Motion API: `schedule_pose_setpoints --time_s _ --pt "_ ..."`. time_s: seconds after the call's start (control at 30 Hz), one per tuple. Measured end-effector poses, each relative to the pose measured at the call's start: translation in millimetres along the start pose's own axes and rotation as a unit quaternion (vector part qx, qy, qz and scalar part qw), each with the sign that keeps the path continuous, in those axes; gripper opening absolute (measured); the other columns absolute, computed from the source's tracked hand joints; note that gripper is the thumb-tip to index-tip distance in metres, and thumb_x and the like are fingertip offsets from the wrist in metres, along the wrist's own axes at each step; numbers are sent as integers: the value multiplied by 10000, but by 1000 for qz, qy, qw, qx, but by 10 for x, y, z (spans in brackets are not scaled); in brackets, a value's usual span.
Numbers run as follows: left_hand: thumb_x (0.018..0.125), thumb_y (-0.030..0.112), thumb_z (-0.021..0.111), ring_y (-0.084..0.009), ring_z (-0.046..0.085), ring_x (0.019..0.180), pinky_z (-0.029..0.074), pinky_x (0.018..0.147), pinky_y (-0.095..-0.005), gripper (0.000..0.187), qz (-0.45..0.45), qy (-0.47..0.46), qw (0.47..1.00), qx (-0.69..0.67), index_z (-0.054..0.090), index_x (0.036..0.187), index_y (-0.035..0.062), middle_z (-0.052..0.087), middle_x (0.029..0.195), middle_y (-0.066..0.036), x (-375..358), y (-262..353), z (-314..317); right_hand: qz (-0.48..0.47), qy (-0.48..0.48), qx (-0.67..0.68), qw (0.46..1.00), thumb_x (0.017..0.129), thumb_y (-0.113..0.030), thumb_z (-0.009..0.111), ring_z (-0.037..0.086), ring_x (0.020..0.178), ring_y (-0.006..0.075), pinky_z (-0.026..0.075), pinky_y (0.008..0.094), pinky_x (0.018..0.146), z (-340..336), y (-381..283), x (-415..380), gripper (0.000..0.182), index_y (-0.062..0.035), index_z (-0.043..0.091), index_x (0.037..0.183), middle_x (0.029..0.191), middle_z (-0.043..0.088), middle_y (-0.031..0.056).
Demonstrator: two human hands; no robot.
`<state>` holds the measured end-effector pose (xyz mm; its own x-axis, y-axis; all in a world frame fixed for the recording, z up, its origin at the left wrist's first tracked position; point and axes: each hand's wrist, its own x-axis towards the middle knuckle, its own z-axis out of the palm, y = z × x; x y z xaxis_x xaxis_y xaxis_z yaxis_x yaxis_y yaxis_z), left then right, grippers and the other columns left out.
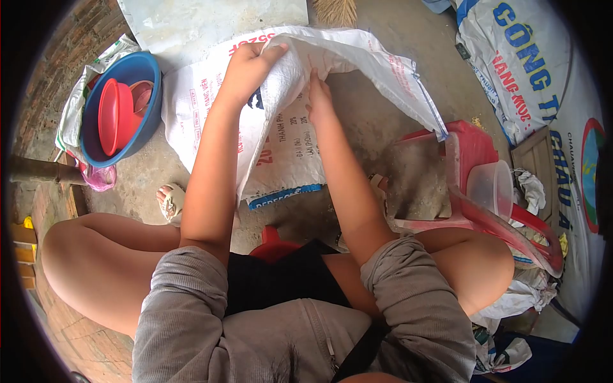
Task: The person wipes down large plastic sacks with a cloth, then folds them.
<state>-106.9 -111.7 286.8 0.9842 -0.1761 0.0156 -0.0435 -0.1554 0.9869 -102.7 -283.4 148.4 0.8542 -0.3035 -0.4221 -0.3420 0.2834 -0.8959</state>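
A large white woven sack (211,96) with red and black print is spread in front of me, its mouth gaping at the upper right. My left hand (252,67) pinches the sack's folded edge near the top, thumb pointing right. To the right of it, my right hand (319,96) is at the inner face of the sack, fingers pointing up; whether it grips the cloth is hard to see. The sack's lower end, with a blue printed band, hangs just above the floor between my forearms.
At left is a blue basin (153,118) holding red plastic bowls (108,118). A red plastic chair (460,172) with a clear tub (490,185) lies at right. Large printed sacks (523,64) stand upper right. A metal sheet (191,25) and straw broom (335,11) are at the top.
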Motion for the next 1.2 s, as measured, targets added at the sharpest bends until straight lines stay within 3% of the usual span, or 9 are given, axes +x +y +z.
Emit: schedule_pose_setpoints --time_s 0.1,0.2,0.27,0.57,0.7,0.83,0.9,1.0,1.2 --pt "870 301 650 -106 544 554 432 543 -278 348 28 -2 997 -72 681 788 -36 621 643 -41 -61 156 21 65 23 7 998 909 -605 532 453 1267 266 365 417 1038 -34 606 264 764 -31 406 1397 1384 464 179" --pt "885 294 663 -111 598 598 460 584 -252 313 4 2 989 -150 690 866 -17 657 709 -41 -103 257 23 147 -82 190 967 937 -621 449 576 1047 243 445 392 930 123 1135 347 645 -67 541 1252 1139 590 135" --pt "890 265 655 -153 649 699 509 645 -287 299 -16 47 959 -279 671 962 -25 688 826 -81 -82 249 24 180 -169 136 959 902 -715 391 613 842 236 509 371 795 344 970 -319 694 -93 581 1144 942 604 100" --pt "935 241 600 -256 665 852 540 749 -390 294 -33 107 850 -514 630 1061 -22 680 968 -129 177 144 -332 263 -389 -13 883 902 -498 442 636 895 312 538 445 761 861 1123 -1074 496 -79 569 1134 1078 606 149" --pt "919 168 615 -222 650 739 532 653 -362 223 20 262 864 -429 597 972 -49 654 888 -110 316 104 -607 209 -440 -253 836 917 -438 435 646 932 336 550 457 745 734 442 -1165 430 -94 565 1139 1162 600 170" --pt "939 177 587 -189 619 674 519 621 -338 229 76 383 834 -389 599 879 -44 641 811 -96 303 164 -729 94 -432 -109 890 923 -655 393 645 951 247 528 368 829 692 -556 -1426 727 -68 449 1350 1225 564 154" --pt "954 195 563 -182 622 663 524 606 -322 265 120 402 811 -409 593 840 -42 648 807 -110 279 222 -642 8 -447 -47 893 894 -641 516 556 1148 252 482 350 930 740 -941 -1720 850 -14 299 1425 1342 466 182" --pt "962 200 538 -177 623 637 530 568 -314 277 135 377 847 -350 605 874 -54 646 800 -116 198 517 -378 -218 -389 -107 889 831 -316 765 338 1346 274 319 349 1105 987 -877 -1745 974 124 127 1420 1425 332 224" --pt "909 162 629 -214 660 714 557 611 -344 259 158 290 867 -374 606 1003 -78 656 912 -128 646 1284 -618 -235 -353 -33 905 932 -132 595 575 1086 207 469 335 931 979 -1657 -1603 384 35 482 1260 1196 587 148"
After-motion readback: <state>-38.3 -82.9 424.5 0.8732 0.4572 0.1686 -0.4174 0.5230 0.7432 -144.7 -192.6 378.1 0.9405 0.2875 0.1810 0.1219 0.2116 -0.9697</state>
